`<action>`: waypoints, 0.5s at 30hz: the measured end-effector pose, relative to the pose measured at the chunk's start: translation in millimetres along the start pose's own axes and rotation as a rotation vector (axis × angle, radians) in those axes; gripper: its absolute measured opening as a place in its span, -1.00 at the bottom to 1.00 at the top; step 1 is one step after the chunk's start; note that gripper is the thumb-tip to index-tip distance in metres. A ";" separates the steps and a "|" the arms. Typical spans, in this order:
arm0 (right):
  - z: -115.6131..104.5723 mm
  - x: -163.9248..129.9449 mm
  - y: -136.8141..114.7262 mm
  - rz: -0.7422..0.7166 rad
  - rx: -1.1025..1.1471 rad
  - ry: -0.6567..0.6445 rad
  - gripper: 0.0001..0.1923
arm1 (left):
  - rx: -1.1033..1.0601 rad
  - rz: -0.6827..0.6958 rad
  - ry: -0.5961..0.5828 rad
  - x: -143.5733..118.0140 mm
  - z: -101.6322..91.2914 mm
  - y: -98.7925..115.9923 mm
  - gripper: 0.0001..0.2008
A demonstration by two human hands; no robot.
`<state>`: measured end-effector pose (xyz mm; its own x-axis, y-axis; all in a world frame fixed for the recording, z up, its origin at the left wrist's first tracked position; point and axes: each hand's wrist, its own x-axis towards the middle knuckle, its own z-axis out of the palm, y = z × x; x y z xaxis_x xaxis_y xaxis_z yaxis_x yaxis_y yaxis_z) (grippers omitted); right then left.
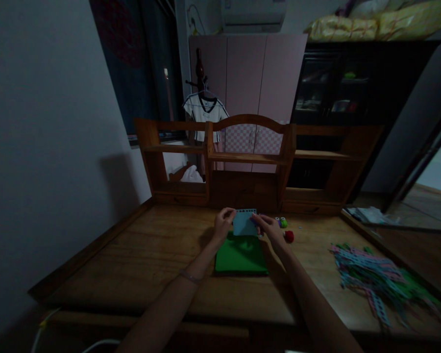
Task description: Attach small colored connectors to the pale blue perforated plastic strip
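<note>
My left hand point(223, 226) pinches the left edge of a light blue sheet of paper point(244, 224), which has a row of holes along its top. At the sheet's right edge, my right hand point(272, 230) is closed around a small purple thing, mostly hidden by the fingers; its kind I cannot make out. The sheet is held up above the far edge of a green stack of paper sheets point(240, 257) lying on the wooden desk point(150, 260).
Right of my right hand are a small green object with round eyes point(283, 222) and a red one point(288, 236). A heap of perforated paper strips point(371, 274), blue, pink and green, lies at the desk's right. A wooden shelf point(250, 158) stands along the back.
</note>
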<state>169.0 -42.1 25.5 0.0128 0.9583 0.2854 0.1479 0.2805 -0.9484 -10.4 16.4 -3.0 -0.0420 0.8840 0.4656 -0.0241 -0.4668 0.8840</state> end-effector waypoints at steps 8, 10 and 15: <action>0.4 4.1 6.4 0.027 0.028 0.005 -0.56 | -0.022 -0.008 0.014 -1.3 -1.5 2.7 -0.73; 0.3 3.7 6.5 0.022 0.030 0.000 -0.56 | -0.031 -0.009 0.019 -1.8 -1.2 4.1 -0.73; 0.5 2.4 4.9 0.026 0.028 -0.004 -0.55 | -0.035 -0.012 0.028 -1.7 -0.8 5.2 -0.73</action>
<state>169.3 -38.4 21.5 0.0127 0.9653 0.2607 0.1199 0.2573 -0.9589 -11.3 12.4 0.7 -0.0694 0.8889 0.4529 -0.0595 -0.4569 0.8875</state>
